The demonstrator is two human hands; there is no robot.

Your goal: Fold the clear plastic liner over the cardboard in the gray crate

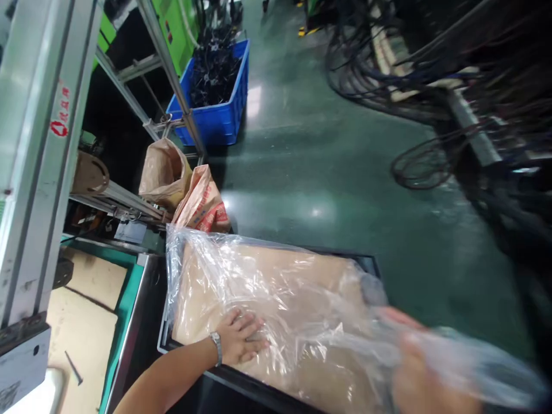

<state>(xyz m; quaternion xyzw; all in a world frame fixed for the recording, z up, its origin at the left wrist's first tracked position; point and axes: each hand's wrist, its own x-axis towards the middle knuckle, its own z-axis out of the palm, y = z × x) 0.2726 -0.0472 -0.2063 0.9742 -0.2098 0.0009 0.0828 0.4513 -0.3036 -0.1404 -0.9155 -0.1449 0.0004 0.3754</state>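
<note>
A dark crate (371, 263) holds a brown cardboard sheet (263, 270) under a clear plastic bag (241, 287). My left hand (240, 340) lies flat, fingers spread, pressing the plastic onto the cardboard at the crate's near left corner; a watch is on that wrist. My right hand (416, 368) is at the lower right, blurred by motion, closed on a bunched end of the plastic bag that stretches off to the right.
Two brown paper sacks (181, 187) stand beyond the crate. A blue bin (215, 115) of dark parts sits farther back by a metal frame (43, 144). Cardboard (86, 310) lies on a green-edged table at left. Cables and hoses (431, 86) cover the green floor at right.
</note>
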